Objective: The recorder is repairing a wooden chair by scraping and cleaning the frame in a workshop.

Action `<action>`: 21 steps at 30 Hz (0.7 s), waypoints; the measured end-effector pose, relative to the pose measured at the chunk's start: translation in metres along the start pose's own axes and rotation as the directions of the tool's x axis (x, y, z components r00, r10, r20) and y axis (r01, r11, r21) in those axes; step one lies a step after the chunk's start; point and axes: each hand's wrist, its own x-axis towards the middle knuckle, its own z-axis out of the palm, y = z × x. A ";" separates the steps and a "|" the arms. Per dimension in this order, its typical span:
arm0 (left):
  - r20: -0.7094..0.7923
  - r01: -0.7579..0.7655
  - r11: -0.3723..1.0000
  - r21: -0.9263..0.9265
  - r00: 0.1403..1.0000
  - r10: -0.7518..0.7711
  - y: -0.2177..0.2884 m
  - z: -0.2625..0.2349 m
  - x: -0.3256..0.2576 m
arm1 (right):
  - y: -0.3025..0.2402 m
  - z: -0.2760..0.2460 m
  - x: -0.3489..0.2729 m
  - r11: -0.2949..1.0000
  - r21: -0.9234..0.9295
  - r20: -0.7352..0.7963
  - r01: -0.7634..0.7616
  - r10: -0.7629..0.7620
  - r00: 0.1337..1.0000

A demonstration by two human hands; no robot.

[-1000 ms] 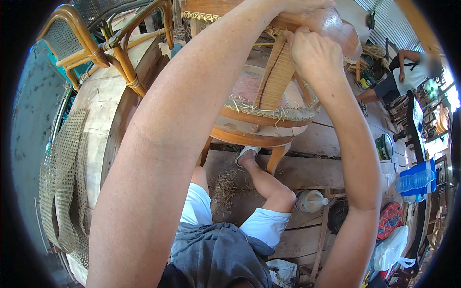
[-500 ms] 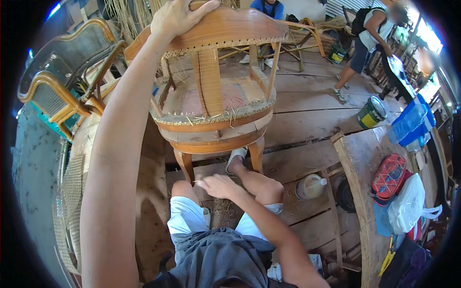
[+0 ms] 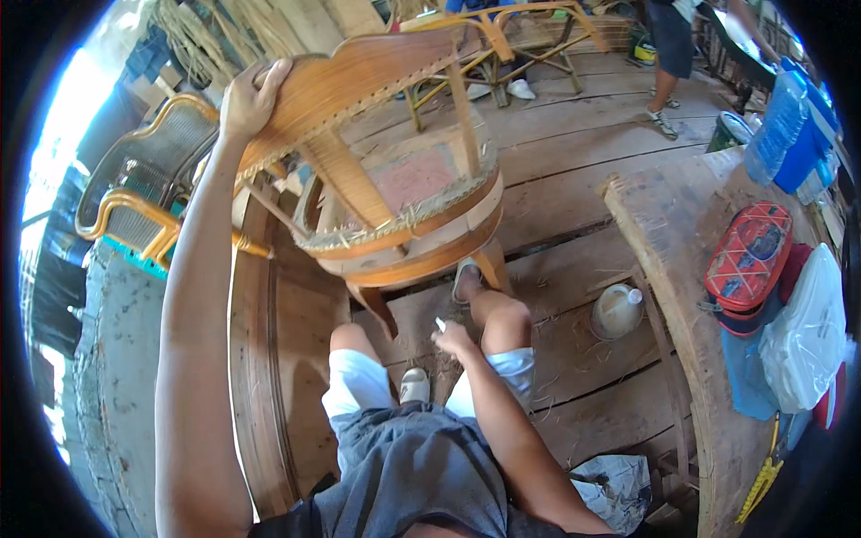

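Note:
A wooden chair (image 3: 408, 264) stands in front of me, its back toward me and leaning left. The curved top rail of its back has a row of small holes along its lower edge. Bits of straw cling to the rough woven rim of the seat. My left hand (image 3: 249, 103) is closed over the left end of the top rail. Between my knees, below the seat, my right hand (image 3: 455, 340) is closed around a small white piece (image 3: 440, 324). Most of that piece is hidden by the fingers, and I cannot tell its kind.
At right, a rough wooden bench (image 3: 659, 238) carries a red pouch (image 3: 749, 255), a plastic bag (image 3: 803, 332) and a yellow tool (image 3: 760, 489). Under its edge sits a whitish jug (image 3: 617, 311). A cane armchair (image 3: 134, 202) stands at left. Another person (image 3: 671, 45) stands far right.
The chair has tipped to the left with my left hand on its top rail. My right hand has moved right, and the white piece now shows in it. The view has shifted.

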 end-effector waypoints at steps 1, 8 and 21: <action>-0.026 -0.025 1.000 -0.001 0.999 0.025 -0.006 0.001 -0.001 | 0.005 0.000 0.013 0.997 0.065 -0.004 -0.038 0.039 0.999; -0.062 -0.102 0.994 -0.025 0.993 0.101 0.019 0.009 0.007 | -0.004 -0.007 0.052 0.311 0.937 0.079 -0.159 0.253 0.964; -0.175 -0.072 0.996 0.055 0.981 0.081 -0.050 0.035 0.056 | -0.076 -0.044 0.114 -0.007 0.996 -0.084 0.084 0.083 0.993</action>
